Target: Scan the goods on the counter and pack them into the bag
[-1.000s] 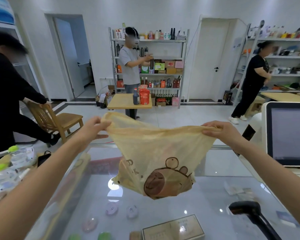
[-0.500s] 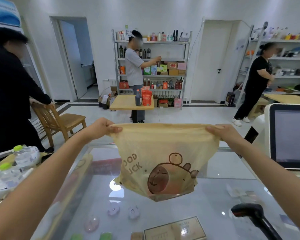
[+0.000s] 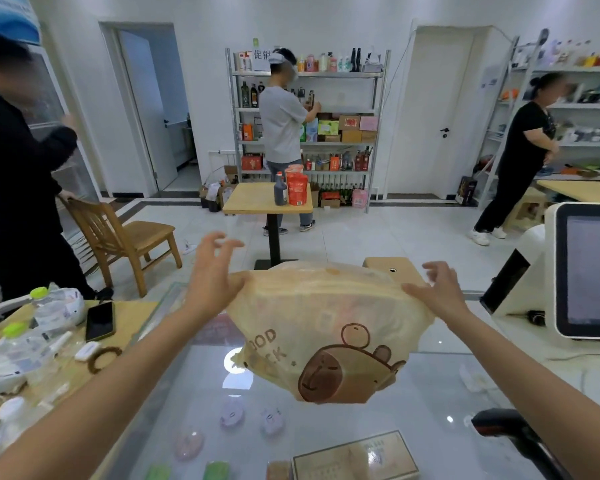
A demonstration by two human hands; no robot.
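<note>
Bag [image 3: 326, 317] hangs above the glass counter [image 3: 430, 393], its mouth stretched between left hand [image 3: 211, 271] and right hand [image 3: 439, 291], fingers on both splayed wide, and by the look of it nothing's scanned or packed yet, scanner [image 3: 496, 422] untouched.

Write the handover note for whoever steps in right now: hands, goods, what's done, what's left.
Hands: the left grip and the right grip both have fingers spread and touch the top edge of the yellow bag, one at each side. The bag hangs between them above the glass counter.
Goods: the green-capped bottles lie on the wooden surface at the left. The scanner lies at lower right, untouched.
Done: the bag is out with its mouth spread; nothing shows inside it.
Left: scan every item, then pack.
</note>
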